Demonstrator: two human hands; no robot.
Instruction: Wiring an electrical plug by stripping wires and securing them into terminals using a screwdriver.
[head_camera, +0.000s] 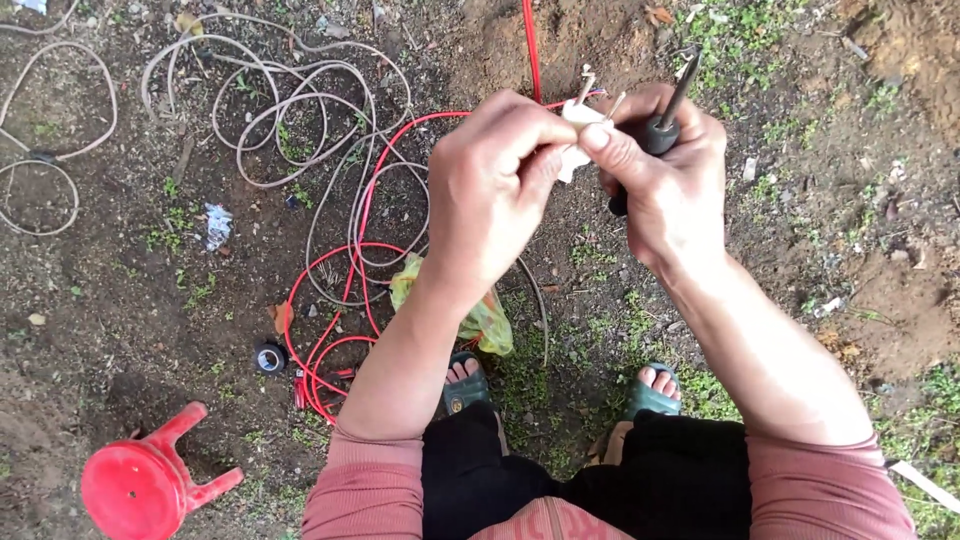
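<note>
My left hand (495, 180) and my right hand (668, 175) meet over bare soil, chest-high in the head view. Between their fingertips sits a small white plug (578, 118) with metal prongs sticking up; both hands pinch it. A black-handled screwdriver (668, 112) is also tucked in my right hand, its shaft pointing up and away. A thin red wire (532, 50) runs from the plug area up to the top edge, and more of it lies in loops on the ground at lower left.
Coils of pale cable (290, 110) spread over the dirt at upper left. An overturned red plastic stool (140, 485) lies at lower left, a roll of black tape (270, 357) beside the red loops, a yellow-green bag (485, 320) near my sandalled feet.
</note>
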